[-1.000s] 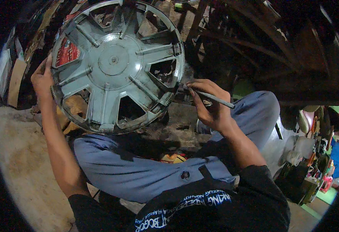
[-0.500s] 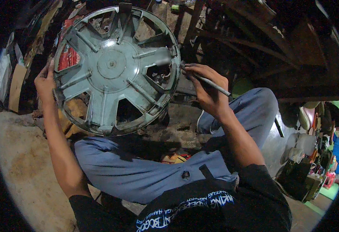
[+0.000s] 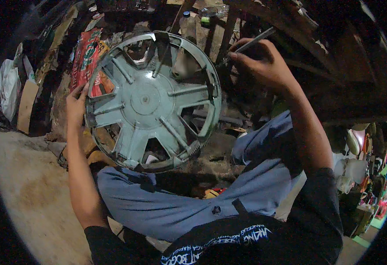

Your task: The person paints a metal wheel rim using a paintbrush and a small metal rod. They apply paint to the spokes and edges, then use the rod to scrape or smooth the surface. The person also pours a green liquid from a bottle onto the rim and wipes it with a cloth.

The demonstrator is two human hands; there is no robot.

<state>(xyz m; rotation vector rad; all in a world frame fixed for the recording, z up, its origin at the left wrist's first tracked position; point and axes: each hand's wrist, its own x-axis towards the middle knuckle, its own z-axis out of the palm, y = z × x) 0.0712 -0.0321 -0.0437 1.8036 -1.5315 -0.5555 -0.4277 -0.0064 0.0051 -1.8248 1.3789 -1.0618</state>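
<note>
A grey-green plastic wheel cover (image 3: 114, 117) with wide spokes is tilted up over my legs, ribbed side toward me. My left hand (image 3: 75, 106) grips its left rim, the fingers partly hidden behind it. Beyond the upper right of the rim, my right hand (image 3: 264, 59) is closed round a slim grey rod-like tool (image 3: 259, 37). The tool slants down to the left, its dark lower end close to the rim. Whether that end touches the rim, and what sort of tip it has, I cannot tell.
A red printed sheet (image 3: 84, 62) is behind the cover at left. A bottle with a blue cap (image 3: 187, 28) stands at the back. Dark wooden beams (image 3: 299, 37) rise at upper right. Assorted goods (image 3: 370, 185) crowd the far right. Bare floor (image 3: 26, 176) shows at left.
The wheel cover and my left hand have shifted right and down in view. My right hand has moved up and right, and the tool's upper end now points up instead of down.
</note>
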